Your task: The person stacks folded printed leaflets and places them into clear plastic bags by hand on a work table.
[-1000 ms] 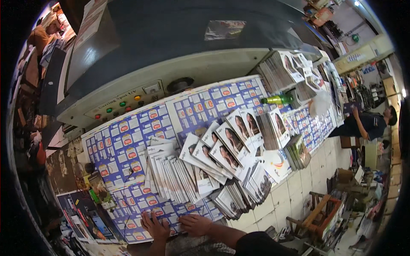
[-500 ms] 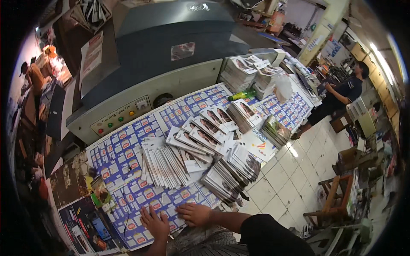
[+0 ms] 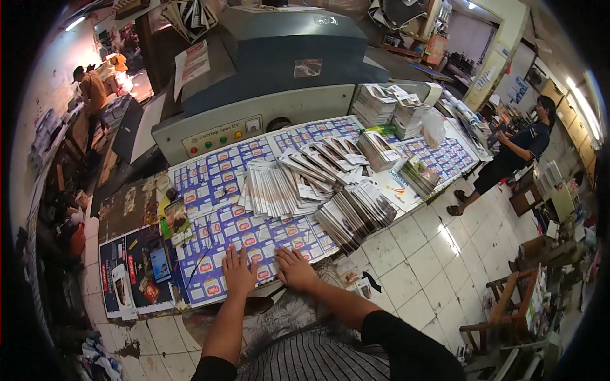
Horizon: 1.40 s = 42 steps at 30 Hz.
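My left hand (image 3: 239, 272) lies flat with fingers stretched on the near edge of a table (image 3: 219, 238) covered in blue printed sheets. Beside it to the right, my right hand (image 3: 296, 269) rests palm down on the same edge, fingers spread. Neither hand holds anything. Beyond them a fanned row of thin booklets (image 3: 273, 188) covers the middle of the table. More booklets with a portrait cover (image 3: 321, 159) overlap behind it. A leaning stack of booklets (image 3: 356, 216) stands at the front edge, right of my hands.
A grey machine (image 3: 254, 127) with coloured buttons backs the table. At the far right end are paper stacks (image 3: 375, 106) and a plastic bag (image 3: 433, 129). A phone (image 3: 160, 264) lies at the left. One person (image 3: 524, 141) stands at right, another (image 3: 93, 89) far left. A wooden stool (image 3: 508, 305) stands on the tiles.
The view has tilted and shifted, so the table sits further right and higher, and more floor and my forearms show. Both hands stay flat at the table edge.
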{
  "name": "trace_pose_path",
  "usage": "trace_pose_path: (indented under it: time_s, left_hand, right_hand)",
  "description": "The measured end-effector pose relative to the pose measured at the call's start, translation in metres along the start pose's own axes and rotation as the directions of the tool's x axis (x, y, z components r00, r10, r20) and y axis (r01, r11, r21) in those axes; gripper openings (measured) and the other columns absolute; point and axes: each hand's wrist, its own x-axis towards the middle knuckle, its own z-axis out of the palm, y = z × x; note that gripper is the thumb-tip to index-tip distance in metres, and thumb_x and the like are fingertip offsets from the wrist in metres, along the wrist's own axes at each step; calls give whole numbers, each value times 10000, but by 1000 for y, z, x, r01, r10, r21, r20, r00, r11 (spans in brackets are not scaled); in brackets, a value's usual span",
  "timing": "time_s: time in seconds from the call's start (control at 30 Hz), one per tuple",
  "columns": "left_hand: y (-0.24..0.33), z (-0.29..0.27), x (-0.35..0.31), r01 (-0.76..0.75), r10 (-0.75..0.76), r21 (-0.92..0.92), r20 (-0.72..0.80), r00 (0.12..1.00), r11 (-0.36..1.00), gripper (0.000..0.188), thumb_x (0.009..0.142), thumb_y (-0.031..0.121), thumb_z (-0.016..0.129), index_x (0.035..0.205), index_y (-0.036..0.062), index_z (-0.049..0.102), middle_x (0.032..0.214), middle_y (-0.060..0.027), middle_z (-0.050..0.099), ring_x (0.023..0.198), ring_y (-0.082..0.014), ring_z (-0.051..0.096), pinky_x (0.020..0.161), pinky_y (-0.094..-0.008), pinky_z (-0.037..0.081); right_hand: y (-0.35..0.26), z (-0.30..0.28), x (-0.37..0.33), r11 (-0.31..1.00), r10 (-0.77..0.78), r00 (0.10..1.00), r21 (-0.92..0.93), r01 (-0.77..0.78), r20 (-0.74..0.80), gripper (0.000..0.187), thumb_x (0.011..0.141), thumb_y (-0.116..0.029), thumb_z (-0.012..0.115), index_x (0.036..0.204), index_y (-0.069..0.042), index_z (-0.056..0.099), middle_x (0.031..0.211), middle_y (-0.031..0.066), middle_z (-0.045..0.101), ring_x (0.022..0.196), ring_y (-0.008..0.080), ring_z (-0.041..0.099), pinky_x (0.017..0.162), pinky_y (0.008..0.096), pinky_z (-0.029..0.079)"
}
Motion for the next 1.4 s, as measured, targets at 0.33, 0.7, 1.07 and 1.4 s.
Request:
trace_pose_path:
  time_s: [0.33,0.7,1.07,1.4]
  left_hand:
    - [-12,-19,-55,-200,197,32,70,978,979,581,987,405,512,1431,32,487,1548,-243,342,1452,-400,295,1174,-559,210]
    - [-13,-21,-57,-185,179,39,128,975,982,577,998,408,489,1426,21,485,1553,-252,327,1450,-412,287,1174,-564,195]
    - [-17,-16,-56,-190,184,40,125,975,981,590,998,427,479,1433,29,477,1563,-237,315,1467,-397,253,1185,-555,171]
    - [-23,-21,-59,-241,238,27,77,968,970,644,946,490,552,1377,12,525,1492,-275,392,1399,-419,363,1125,-591,275]
  right_hand:
    - [9,-23,-25,976,53,999,212,-50,-7,390,901,-217,631,1243,-35,591,1430,151,505,1362,340,439,1143,470,343]
    - [83,-106,-97,883,432,847,335,-328,-309,346,865,-152,671,1198,-73,628,1128,161,656,1039,375,632,890,443,514]
    - [92,-107,-148,776,608,774,338,-533,-175,364,875,-170,668,1224,-84,611,1143,157,654,1048,362,632,905,429,513]
    - [21,-54,-87,875,425,897,308,-372,-122,387,871,-192,668,1229,-54,608,1237,196,594,1183,397,541,994,484,449]
